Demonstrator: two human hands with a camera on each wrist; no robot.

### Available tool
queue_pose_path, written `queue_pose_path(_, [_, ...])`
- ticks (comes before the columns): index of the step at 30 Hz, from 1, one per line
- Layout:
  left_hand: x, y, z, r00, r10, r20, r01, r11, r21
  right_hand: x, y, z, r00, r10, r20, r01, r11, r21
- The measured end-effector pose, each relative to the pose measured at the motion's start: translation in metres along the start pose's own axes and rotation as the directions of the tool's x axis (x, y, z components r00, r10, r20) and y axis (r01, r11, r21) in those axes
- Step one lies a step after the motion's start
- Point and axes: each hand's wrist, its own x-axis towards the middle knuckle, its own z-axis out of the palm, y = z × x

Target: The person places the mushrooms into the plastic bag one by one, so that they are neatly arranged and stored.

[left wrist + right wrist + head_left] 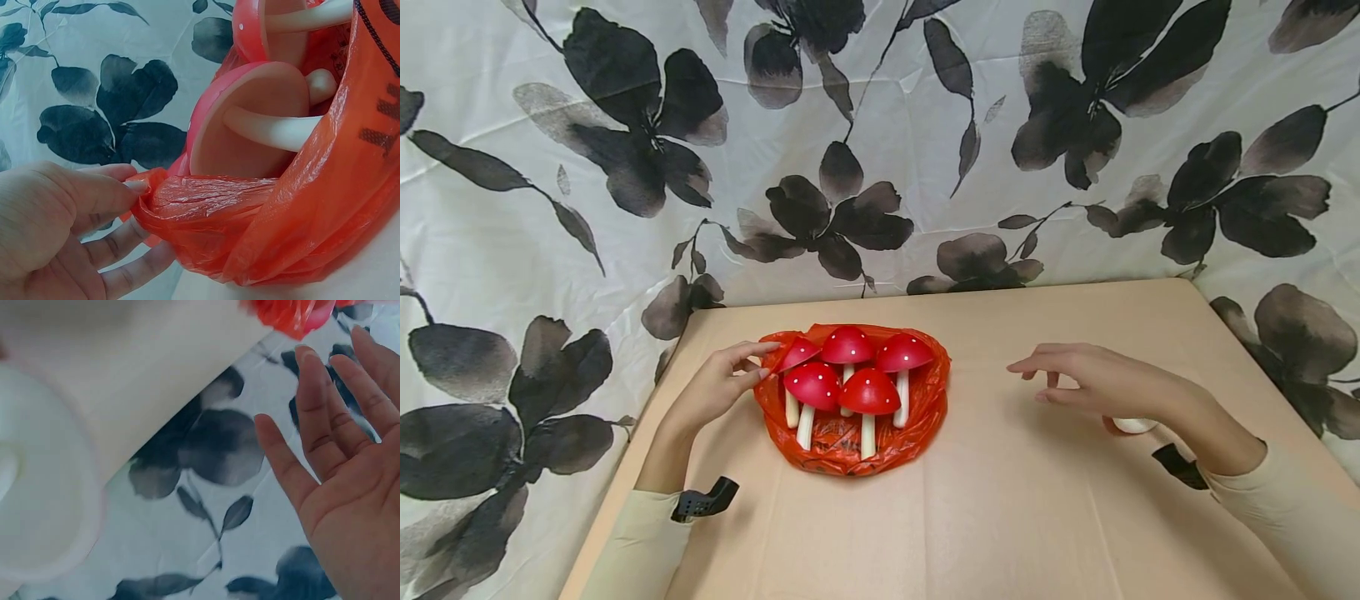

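Several toy mushrooms (871, 392) with white-dotted red caps and white stems lie in an orange-red plastic bag (928, 425), its rim rolled down around them. At the bag's left side, my left hand (718, 387) pinches the gathered rim between thumb and fingers; the left wrist view shows the crumpled plastic (206, 203) at the fingertips. Over the table to the right, my right hand (1075, 375) holds nothing, its fingers loosely extended toward the bag. Below the right wrist lies another mushroom (1135, 425), partly hidden by the arm, its pale underside (50, 512) turned up in the right wrist view.
Everything stands on a light wooden table (1000, 525). A white cloth with dark flowers (865, 125) hangs behind the table's back edge and down both sides. Each wrist wears a black camera band (706, 500).
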Motion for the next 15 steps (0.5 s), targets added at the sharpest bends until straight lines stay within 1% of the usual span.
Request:
queue_pose_path(1, [0.000, 0.000, 0.000, 1.000, 0.002, -0.001, -0.002, 1.000, -0.002, -0.003, 0.002, -0.002, 1.000, 0.021, -0.008, -0.021, 1.000, -0.009])
queue_pose_path(5, [0.000, 0.000, 0.000, 1.000, 0.010, -0.004, -0.010, 1.000, -0.014, -0.017, 0.013, -0.008, 0.996, 0.063, -0.063, -0.067, 0.996, -0.063])
queue_pose_path(8, [0.000, 0.000, 0.000, 1.000, 0.015, -0.009, -0.015, 1.000, -0.008, -0.026, 0.023, -0.011, 0.991, 0.093, -0.092, -0.101, 0.991, -0.092])
queue_pose_path(11, [0.000, -0.001, 0.000, 1.000, 0.016, -0.010, -0.016, 1.000, -0.005, -0.035, 0.034, -0.012, 0.988, 0.110, -0.109, -0.121, 0.987, -0.103])
queue_pose_path(15, [0.000, -0.002, 0.000, 1.000, 0.008, -0.007, -0.008, 1.000, -0.003, -0.047, 0.046, -0.013, 0.985, 0.116, -0.125, -0.128, 0.987, -0.097])
